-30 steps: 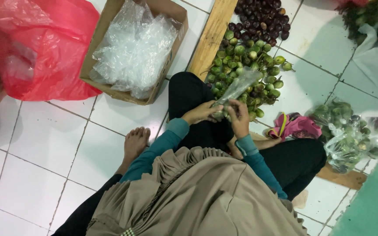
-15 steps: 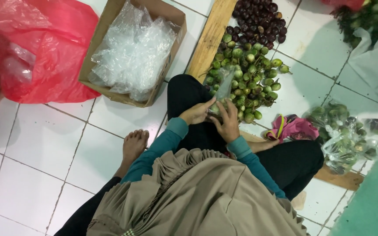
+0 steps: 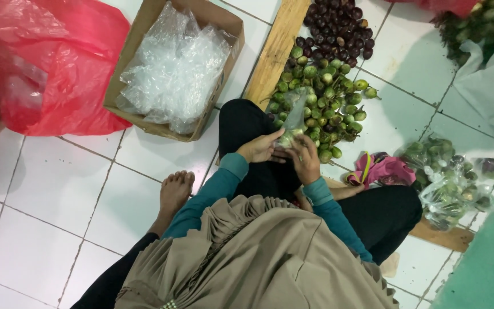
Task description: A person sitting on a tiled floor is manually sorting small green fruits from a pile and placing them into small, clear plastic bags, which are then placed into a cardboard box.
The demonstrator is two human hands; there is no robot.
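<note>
Sitting on a white tiled floor, I hold a small clear plastic bag (image 3: 293, 117) in front of my lap with both hands. My left hand (image 3: 262, 147) grips its lower left side. My right hand (image 3: 305, 159) closes on its lower right side. Small green round fruits show through the bottom of the bag. Just beyond my hands lies a pile of the same green fruits (image 3: 322, 94), with a pile of dark purple fruits (image 3: 338, 26) farther back. My bare foot (image 3: 175, 191) rests to the left.
A cardboard box (image 3: 144, 31) full of clear plastic bags stands at the upper left beside a red plastic bag (image 3: 52, 68). A wooden plank (image 3: 275, 48) borders the fruit. Filled clear bags (image 3: 450, 183) and a pink cloth (image 3: 381, 170) lie at the right.
The bag's top has shifted from leaning right to standing more upright. My hands have moved slightly closer to my lap, still holding it.
</note>
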